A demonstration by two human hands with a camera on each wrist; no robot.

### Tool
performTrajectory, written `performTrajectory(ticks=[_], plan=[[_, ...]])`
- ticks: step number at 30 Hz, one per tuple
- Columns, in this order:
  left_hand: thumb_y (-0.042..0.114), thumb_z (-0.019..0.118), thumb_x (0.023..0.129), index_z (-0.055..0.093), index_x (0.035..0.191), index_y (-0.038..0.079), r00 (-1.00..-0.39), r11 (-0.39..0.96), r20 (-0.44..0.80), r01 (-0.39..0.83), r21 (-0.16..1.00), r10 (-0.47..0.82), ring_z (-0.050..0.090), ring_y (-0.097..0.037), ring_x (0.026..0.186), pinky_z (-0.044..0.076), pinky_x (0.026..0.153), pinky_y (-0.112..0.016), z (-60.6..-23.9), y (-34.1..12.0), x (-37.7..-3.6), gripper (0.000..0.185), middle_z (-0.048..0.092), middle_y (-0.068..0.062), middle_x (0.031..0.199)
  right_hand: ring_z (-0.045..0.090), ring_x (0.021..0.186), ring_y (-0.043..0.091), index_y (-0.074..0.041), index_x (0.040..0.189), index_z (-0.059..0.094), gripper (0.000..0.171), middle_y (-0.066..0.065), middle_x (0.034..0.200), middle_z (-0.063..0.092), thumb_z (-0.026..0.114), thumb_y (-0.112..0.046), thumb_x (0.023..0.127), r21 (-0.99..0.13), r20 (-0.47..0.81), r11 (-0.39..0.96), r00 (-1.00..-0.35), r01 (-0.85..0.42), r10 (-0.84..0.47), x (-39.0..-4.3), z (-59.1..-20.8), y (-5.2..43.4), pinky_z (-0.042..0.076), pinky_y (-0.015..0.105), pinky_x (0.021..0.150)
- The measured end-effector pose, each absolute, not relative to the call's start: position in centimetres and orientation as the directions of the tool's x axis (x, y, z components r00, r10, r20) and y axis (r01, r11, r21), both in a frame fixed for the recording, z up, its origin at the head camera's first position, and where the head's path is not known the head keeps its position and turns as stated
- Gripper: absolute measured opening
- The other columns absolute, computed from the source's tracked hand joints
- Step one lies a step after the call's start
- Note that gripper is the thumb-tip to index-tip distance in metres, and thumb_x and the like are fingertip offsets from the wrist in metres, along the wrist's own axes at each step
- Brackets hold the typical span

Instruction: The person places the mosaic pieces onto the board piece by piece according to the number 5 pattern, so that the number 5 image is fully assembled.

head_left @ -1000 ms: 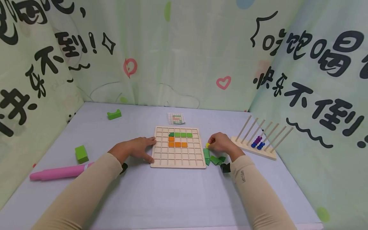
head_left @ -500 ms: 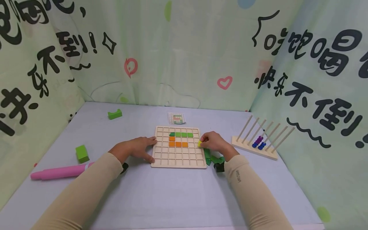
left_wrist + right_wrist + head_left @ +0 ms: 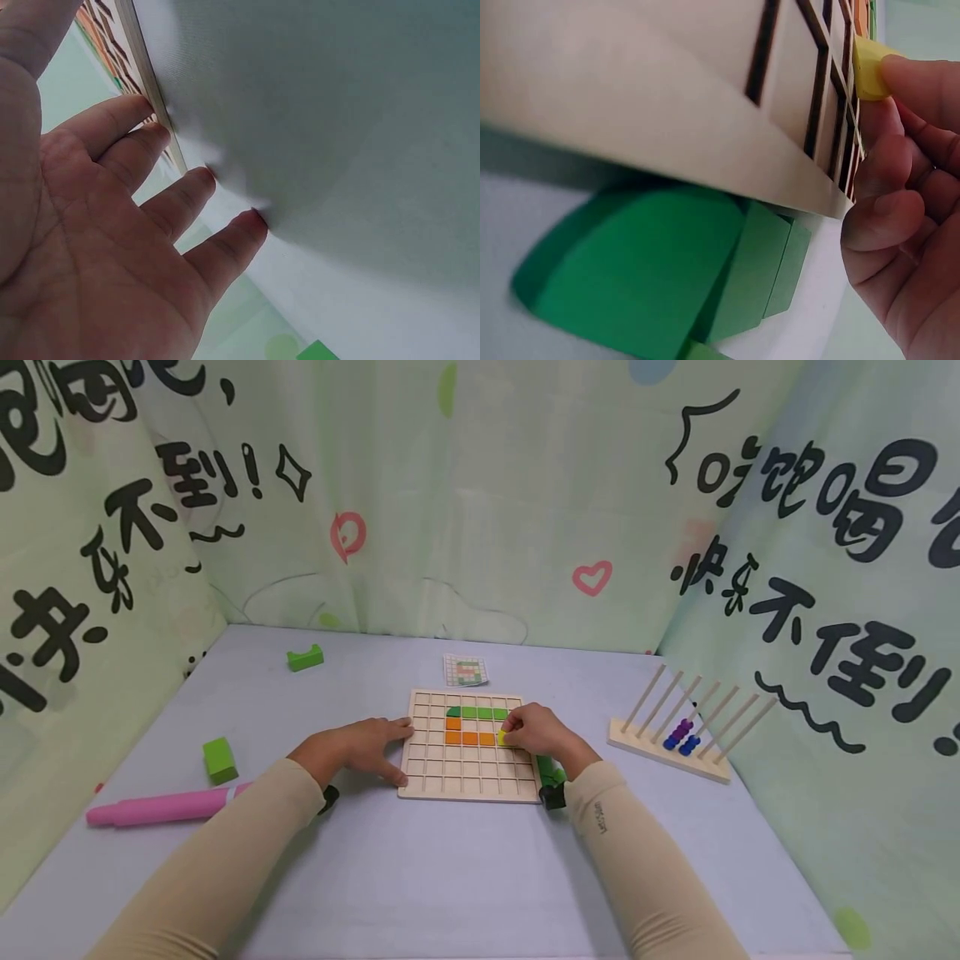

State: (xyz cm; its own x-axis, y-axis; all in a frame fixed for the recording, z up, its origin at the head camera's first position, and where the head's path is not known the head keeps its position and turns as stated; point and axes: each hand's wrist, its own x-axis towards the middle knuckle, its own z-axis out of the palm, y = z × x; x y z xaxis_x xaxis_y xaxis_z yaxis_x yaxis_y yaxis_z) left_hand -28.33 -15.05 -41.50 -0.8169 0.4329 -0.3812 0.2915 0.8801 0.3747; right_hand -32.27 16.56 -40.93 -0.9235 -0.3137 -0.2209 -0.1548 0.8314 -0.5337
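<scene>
Head view shows me my right hand [image 3: 536,732] over the right part of the square wooden grid board [image 3: 465,777], fingertips pinching a small yellow block [image 3: 502,737] just at the end of the row of orange tiles [image 3: 468,737]. I cannot tell whether the block is already seated in a cell or only touching the board. On the right wrist view the same yellow block [image 3: 870,67] sits between thumb and forefinger, the other fingers curled beneath, close over the board's slots. A row of green tiles [image 3: 478,712] lies one row above the orange ones.

My left hand [image 3: 358,748] rests flat at the board's left edge, fingers spread and relaxed, gripping nothing; the left wrist view shows the fingertips [image 3: 154,129] against the board's rim.

Loose green pieces [image 3: 652,277] lie on the pale blue table [image 3: 420,877] beside the board's right edge, under my right wrist.
</scene>
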Motion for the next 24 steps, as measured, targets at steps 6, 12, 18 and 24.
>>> performTrajectory(ticks=[6, 12, 18, 24], plan=[[0.049, 0.085, 0.084, 0.037, 0.162, 0.012, -0.814, 0.875, -0.371, 0.310, 0.373, 0.447, 0.025, -0.037, 0.158, 0.026, 0.127, -0.052, -41.4, -15.0, -28.2, 0.099, 0.024, -0.004, 0.173, 0.057, 0.084, 0.020, -0.008, 0.097, 0.071, 0.006, 0.005, 0.091, 0.065, 0.069, -0.014, 0.097, -0.513, -0.225, 0.848, -0.932, -0.135, -0.285, -32.2, -41.0, 16.4, 0.047, 0.031, 0.072], [0.048, 0.085, 0.085, 0.037, 0.162, 0.011, -0.813, 0.873, -0.370, 0.313, 0.375, 0.450, 0.025, -0.038, 0.158, 0.027, 0.127, -0.053, -41.3, -14.9, -28.2, 0.098, 0.025, -0.005, 0.173, 0.057, 0.081, 0.020, -0.009, 0.094, 0.072, 0.007, 0.005, 0.089, 0.065, 0.069, -0.015, 0.097, -0.498, -0.228, 0.858, -0.937, -0.122, -0.266, -32.2, -41.2, 16.0, 0.046, 0.030, 0.069], [0.048, 0.085, 0.085, 0.037, 0.162, 0.011, -0.812, 0.874, -0.373, 0.312, 0.372, 0.448, 0.026, -0.037, 0.158, 0.027, 0.127, -0.052, -41.2, -14.9, -28.2, 0.098, 0.024, -0.005, 0.173, 0.057, 0.081, 0.020, -0.008, 0.094, 0.072, 0.008, 0.005, 0.089, 0.066, 0.067, -0.015, 0.097, -0.444, -0.226, 0.886, -0.941, -0.132, -0.253, -32.2, -41.3, 15.6, 0.047, 0.030, 0.068], [0.049, 0.084, 0.085, 0.037, 0.162, 0.011, -0.812, 0.874, -0.372, 0.315, 0.371, 0.450, 0.026, -0.038, 0.158, 0.026, 0.127, -0.053, -41.3, -15.0, -28.3, 0.098, 0.024, -0.005, 0.173, 0.058, 0.083, 0.021, -0.009, 0.091, 0.073, 0.009, 0.005, 0.089, 0.068, 0.068, -0.015, 0.097, -0.401, -0.221, 0.907, -0.947, -0.129, -0.232, -32.1, -41.2, 15.2, 0.049, 0.032, 0.072]])
